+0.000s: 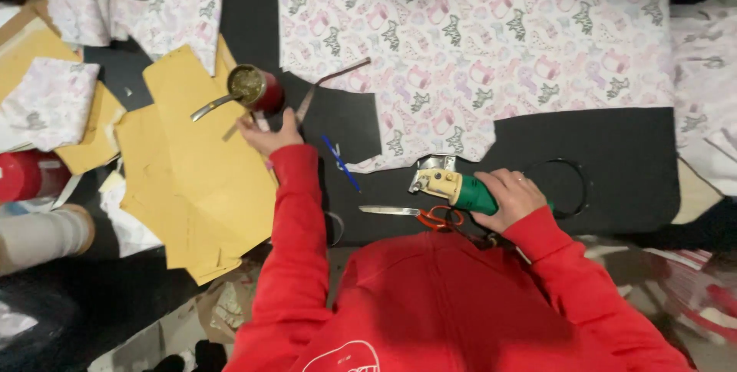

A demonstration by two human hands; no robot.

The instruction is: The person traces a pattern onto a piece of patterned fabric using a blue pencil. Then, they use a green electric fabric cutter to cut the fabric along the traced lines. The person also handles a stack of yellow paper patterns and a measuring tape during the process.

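Observation:
My right hand [513, 197] grips the green handle of a handheld electric fabric cutter [447, 185], whose metal head rests at the cut edge of a white printed fabric [476, 42] spread on the black table [629, 165]. My left hand [269, 135] reaches out beside a red cup [257, 88] with a metal straw, holding a thin stick-like item; what it is cannot be made out. Orange-handled scissors [418, 213] lie just in front of my chest, next to the cutter. A blue pen [340, 163] lies between my arms.
Yellow-brown paper pattern pieces [192, 172] cover the left of the table, with cut fabric pieces [46, 99] on top. A red container [27, 175] and a pale roll [42, 235] sit at the far left. A black ring [556, 188] lies by my right hand.

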